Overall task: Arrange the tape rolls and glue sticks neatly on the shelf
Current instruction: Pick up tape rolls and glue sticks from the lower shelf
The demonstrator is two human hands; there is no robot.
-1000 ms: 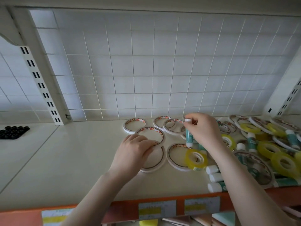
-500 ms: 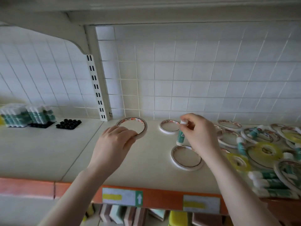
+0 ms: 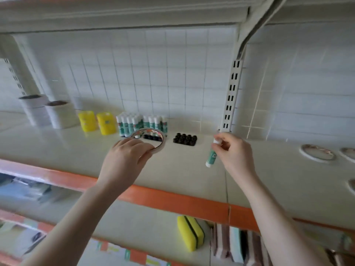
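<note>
Nearest the camera, both forearms are reaching over the orange shelf edge (image 3: 172, 200) onto the cream shelf (image 3: 80, 150).

The left hand (image 3: 124, 162) is grasping a tape roll (image 3: 148, 140) by its near rim, fingers curled over the ring, holding it tilted above the shelf surface. The right hand (image 3: 234, 152) is pinching a glue stick (image 3: 212, 153) near its white cap, the green body hanging down just clear of the shelf, close to the slotted upright (image 3: 230, 96).

Step in hand, as judged: both items are being carried leftward toward the sorted stock at the back. The next move calls for seating the glue stick upright in the empty black tray (image 3: 185, 139), and laying the tape roll flat on one of the stacks of white rolls (image 3: 48, 112) at far left.

Count, moving back:
- One tape roll and one glue stick in the hands.
- Loose tape rolls (image 3: 317, 151) lying flat at right: three are partly showing at the frame edge.
- One empty black tray; a second tray is showing through the held ring.
- Standing glue sticks (image 3: 142, 122): one dense block, number not countable through the blur.
- Two yellow tape stacks (image 3: 97, 120).
- Two white stacks.
</note>
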